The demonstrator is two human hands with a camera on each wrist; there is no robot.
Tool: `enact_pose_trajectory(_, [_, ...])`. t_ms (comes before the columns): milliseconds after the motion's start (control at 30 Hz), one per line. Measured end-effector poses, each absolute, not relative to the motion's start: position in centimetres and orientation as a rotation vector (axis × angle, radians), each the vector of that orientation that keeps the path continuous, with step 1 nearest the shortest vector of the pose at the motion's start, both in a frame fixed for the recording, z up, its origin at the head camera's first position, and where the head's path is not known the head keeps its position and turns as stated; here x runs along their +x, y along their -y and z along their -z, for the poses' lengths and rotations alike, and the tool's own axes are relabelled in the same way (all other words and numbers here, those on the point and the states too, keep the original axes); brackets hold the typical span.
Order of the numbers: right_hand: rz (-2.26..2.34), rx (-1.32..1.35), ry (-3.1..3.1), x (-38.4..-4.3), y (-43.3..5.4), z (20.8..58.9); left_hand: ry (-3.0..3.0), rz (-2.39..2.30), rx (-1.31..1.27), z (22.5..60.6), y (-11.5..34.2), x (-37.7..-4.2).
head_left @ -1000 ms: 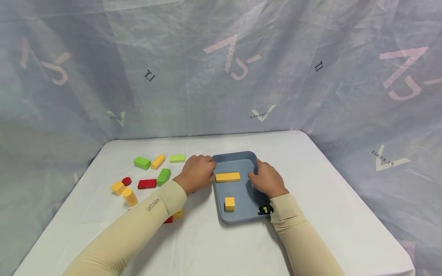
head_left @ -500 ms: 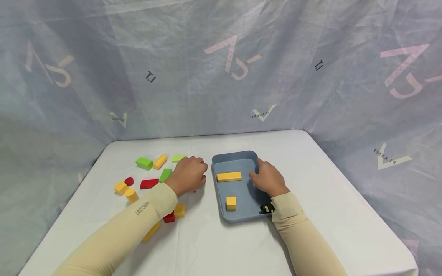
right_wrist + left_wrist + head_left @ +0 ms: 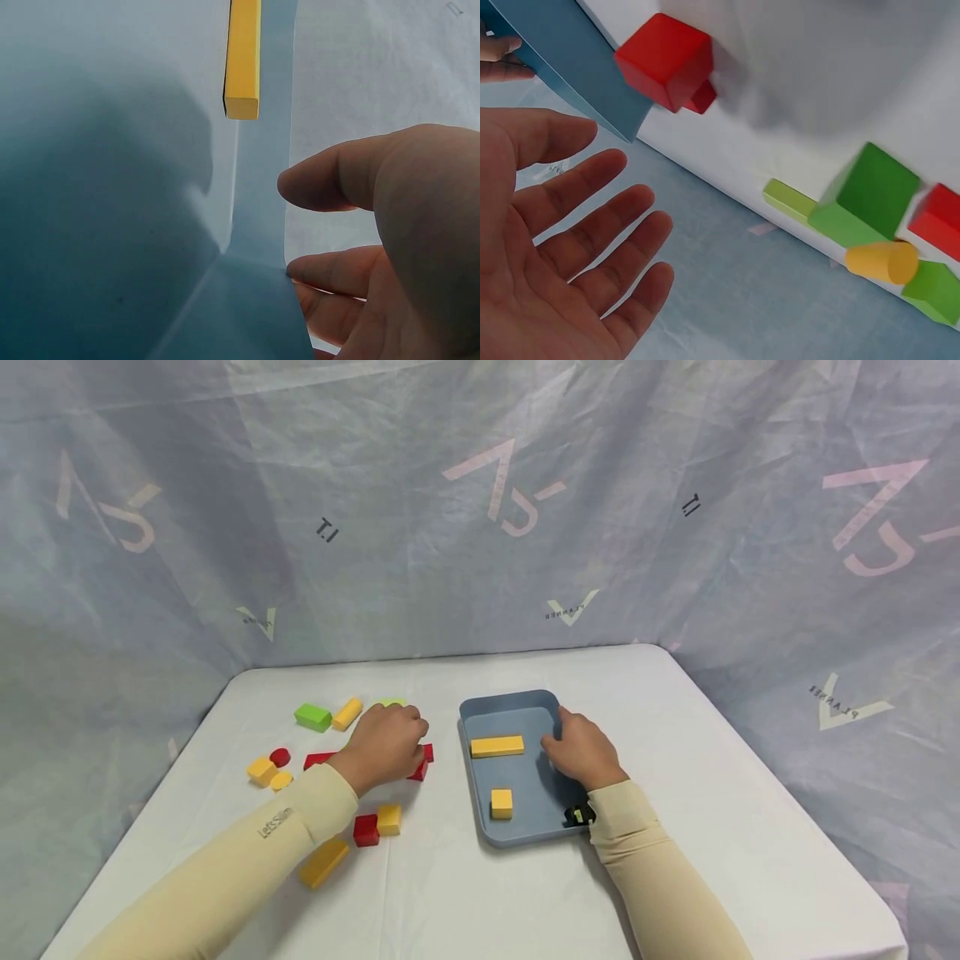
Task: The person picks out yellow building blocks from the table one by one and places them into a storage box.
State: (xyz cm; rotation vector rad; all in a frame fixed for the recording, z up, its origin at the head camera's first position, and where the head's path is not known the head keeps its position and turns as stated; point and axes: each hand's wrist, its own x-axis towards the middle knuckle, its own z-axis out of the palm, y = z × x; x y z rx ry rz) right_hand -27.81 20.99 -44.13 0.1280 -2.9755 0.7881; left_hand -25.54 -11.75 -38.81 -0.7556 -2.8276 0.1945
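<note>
My left hand (image 3: pixel 386 743) hovers over the loose blocks left of the tray. In the left wrist view its fingers are spread and the palm holds nothing. A red block (image 3: pixel 666 60) with a smaller red piece behind it lies near those fingertips, beside the tray. My right hand (image 3: pixel 583 750) grips the right rim of the blue-grey tray (image 3: pixel 510 700), thumb toward the inside and fingers against the outer wall (image 3: pixel 262 165). A long yellow block (image 3: pixel 497 746) and a yellow cube (image 3: pixel 502 804) lie inside the tray.
Around the left hand lie a green block (image 3: pixel 312 717), a yellow cylinder (image 3: pixel 347 713), a red disc (image 3: pixel 280 757), a red cube (image 3: pixel 366 831), a yellow cube (image 3: pixel 389 820) and a long yellow block (image 3: pixel 324 862). A grey curtain (image 3: pixel 450 527) hangs behind the white table (image 3: pixel 450 902).
My left hand has moved left, away from the tray's left rim and over the blocks, uncovering red blocks beside it. The right hand stays at the tray's right rim.
</note>
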Motion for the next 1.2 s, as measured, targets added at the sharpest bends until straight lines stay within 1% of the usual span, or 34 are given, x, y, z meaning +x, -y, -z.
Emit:
enact_pose_trajectory(600, [-0.790, 0.125, 2.960, -28.0, -21.0, 44.5, 2.830, -0.204, -0.712, 38.9, 14.7, -24.3])
enact_pose_trajectory(1200, [-0.792, 0.136, 2.972, -28.0, -21.1, 44.4, 2.895, -0.209, -0.604, 39.6, 17.2, -22.9])
